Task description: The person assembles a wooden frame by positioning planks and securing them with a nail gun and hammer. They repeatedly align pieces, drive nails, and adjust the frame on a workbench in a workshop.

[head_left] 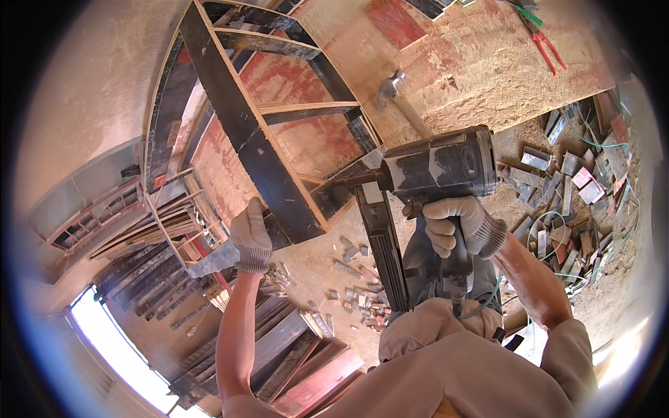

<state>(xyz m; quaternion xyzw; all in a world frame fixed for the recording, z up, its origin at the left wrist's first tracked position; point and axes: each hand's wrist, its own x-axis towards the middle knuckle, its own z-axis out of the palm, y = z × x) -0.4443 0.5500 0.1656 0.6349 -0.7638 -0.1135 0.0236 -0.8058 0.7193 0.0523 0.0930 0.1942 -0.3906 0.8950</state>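
A black nail gun (439, 167) with worn paint and a long slanted magazine (382, 244) is in front of me. My right hand (456, 221), in a pale knit glove, is closed round its handle. The gun's nose is at the near right corner of a wooden frame (268, 164), made of dark boards with crosspieces; I cannot tell whether it touches. My left hand (251, 235), gloved too, grips the frame's near edge beside the wide dark board. Its fingertips are partly hidden. A grey board piece (216, 260) sticks out left of that hand.
On the worktable (481, 90) lie a claw hammer (391, 89) and red-handled pliers (547, 50). Wood offcuts (578, 181) and a thin pale hose (547, 223) cover the floor at right. Stacked boards (306, 369) lie at lower left. More small offcuts (366, 299) are scattered below the table.
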